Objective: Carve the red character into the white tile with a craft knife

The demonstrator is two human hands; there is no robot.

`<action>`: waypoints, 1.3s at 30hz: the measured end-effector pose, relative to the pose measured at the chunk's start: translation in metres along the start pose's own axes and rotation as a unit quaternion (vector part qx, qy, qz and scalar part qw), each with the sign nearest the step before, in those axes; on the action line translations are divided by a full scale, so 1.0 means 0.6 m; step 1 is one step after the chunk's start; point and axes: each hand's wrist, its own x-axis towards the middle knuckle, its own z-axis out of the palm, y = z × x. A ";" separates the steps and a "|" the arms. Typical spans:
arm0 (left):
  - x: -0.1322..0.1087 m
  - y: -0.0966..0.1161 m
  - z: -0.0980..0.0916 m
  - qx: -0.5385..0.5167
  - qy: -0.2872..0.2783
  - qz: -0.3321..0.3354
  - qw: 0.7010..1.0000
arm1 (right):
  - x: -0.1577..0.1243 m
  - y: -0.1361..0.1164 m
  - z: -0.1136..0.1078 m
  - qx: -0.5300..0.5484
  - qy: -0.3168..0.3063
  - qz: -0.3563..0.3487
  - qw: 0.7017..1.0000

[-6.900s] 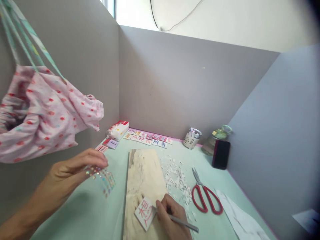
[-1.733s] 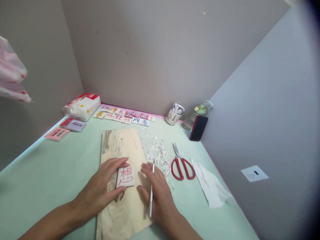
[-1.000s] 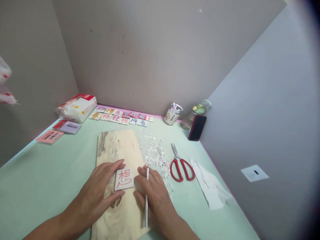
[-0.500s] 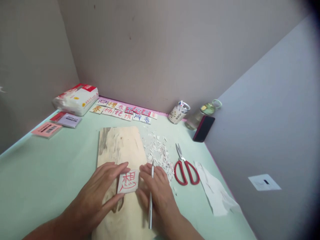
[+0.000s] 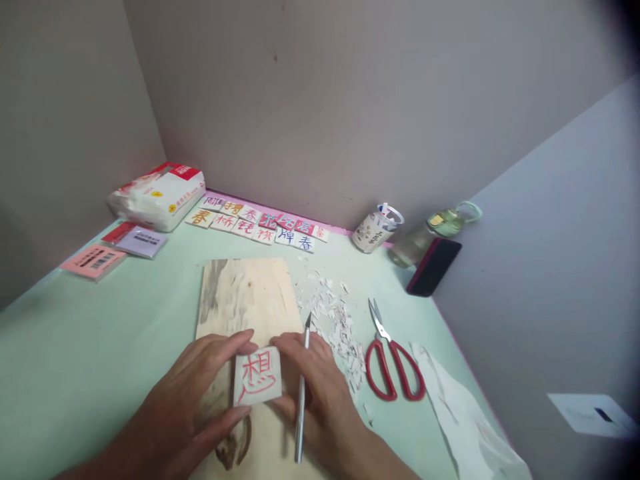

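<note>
A square tile [image 5: 259, 377] marked in red sits over the near half of a wooden board [image 5: 250, 293], equally close to a left hand [image 5: 193, 383] pinching its left corners and a right hand [image 5: 327, 390] gripping its right side plus a craft knife [image 5: 301, 420] roughly aligned with the board's length.

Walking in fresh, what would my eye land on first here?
Probably the pale square tile marked in bold red, between the left hand and right hand over a light wooden board. Next, the slim silver craft knife in the right hand. Then the red-handled metal scissors, right of the scattered white chips.
</note>
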 end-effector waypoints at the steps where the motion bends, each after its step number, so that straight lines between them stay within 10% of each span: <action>1: 0.007 0.001 -0.003 0.011 -0.008 0.019 1.000 | -0.003 0.004 0.001 0.007 0.006 0.007 1.000; 15: 0.131 -0.042 -0.014 0.022 -0.182 0.155 0.971 | -0.038 0.038 0.020 0.021 0.096 0.089 0.991; 39: 0.149 -0.025 -0.015 -0.032 -0.173 0.151 0.973 | -0.023 0.026 0.025 0.079 0.148 0.071 0.983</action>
